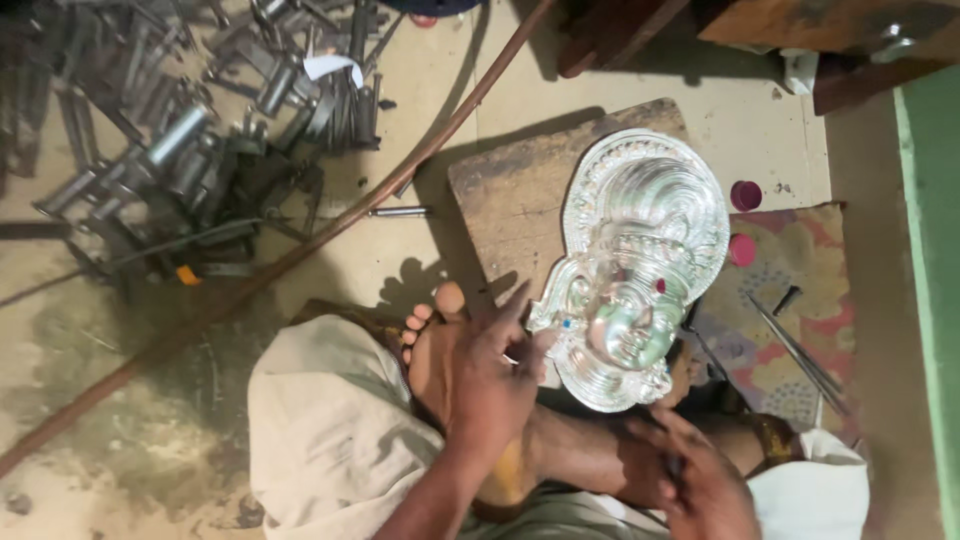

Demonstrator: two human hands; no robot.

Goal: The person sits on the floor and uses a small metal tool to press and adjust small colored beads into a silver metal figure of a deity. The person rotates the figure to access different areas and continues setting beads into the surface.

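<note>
A silver embossed face plaque (pixel 640 260) lies on a worn wooden block (pixel 510 190), its lower end propped over my bare foot (pixel 435 345). My left hand (pixel 495 375) reaches in from below. Its thumb and fingertips pinch the plaque's left rim, and the other fingers spread toward the block. My right hand (pixel 700 485) is at the bottom edge, just below the plaque. It is blurred, with fingers curled around something dark and slim that I cannot make out. White cloth (pixel 330 430) covers my legs.
A heap of steel punches and chisels (pixel 190 150) fills the upper left floor, with one loose punch (pixel 400 211) near the block. A long brown rod (pixel 300 250) crosses diagonally. Two pink caps (pixel 745 195) and slim metal tools (pixel 800 350) lie by a patterned mat (pixel 810 260). A green wall (pixel 935 300) stands at right.
</note>
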